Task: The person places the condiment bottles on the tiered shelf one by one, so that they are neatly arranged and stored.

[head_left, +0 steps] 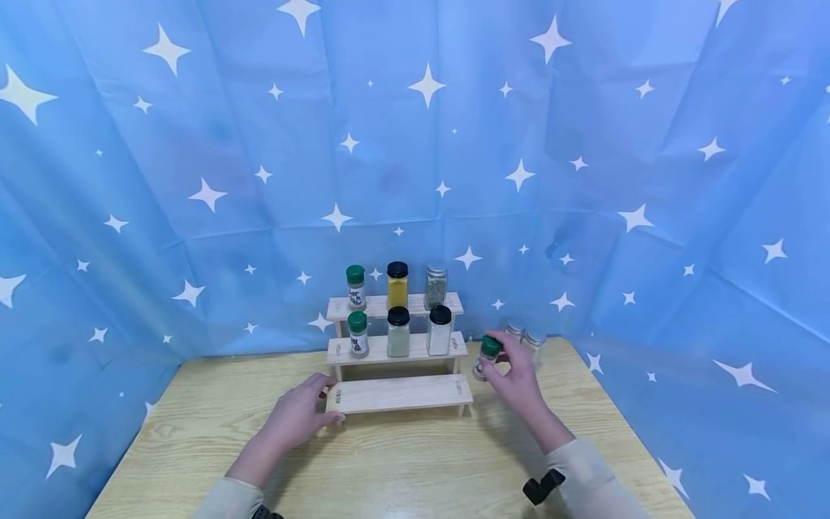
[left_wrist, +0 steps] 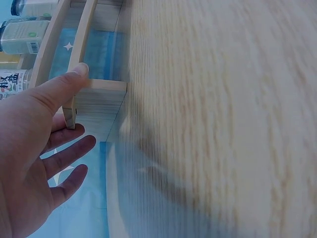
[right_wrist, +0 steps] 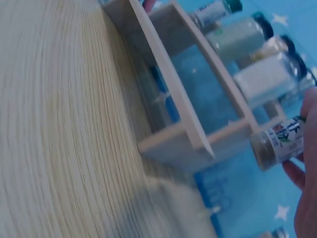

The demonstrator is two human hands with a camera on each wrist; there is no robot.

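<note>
A three-tier wooden spice rack (head_left: 398,394) stands on the table. My left hand (head_left: 298,414) holds the left end of its lowest shelf, thumb at the front edge and fingers around the end; the other fingers are spread in the left wrist view. To the right of the rack, my right hand (head_left: 519,378) grips a small spice jar (right_wrist: 280,144) with a green cap (head_left: 491,344). The jar is tilted, and its label and brownish contents show in the right wrist view. The bottom shelf bears no jars.
On the top shelf stand a green-capped jar (head_left: 356,288), a yellow-filled jar (head_left: 398,288) and a silver-lidded herb jar (head_left: 436,290). The middle shelf holds a green-capped jar (head_left: 358,336) and two black-capped jars. Silver-lidded jars (head_left: 534,340) stand behind my right hand. A starry blue curtain (head_left: 389,144) surrounds the table.
</note>
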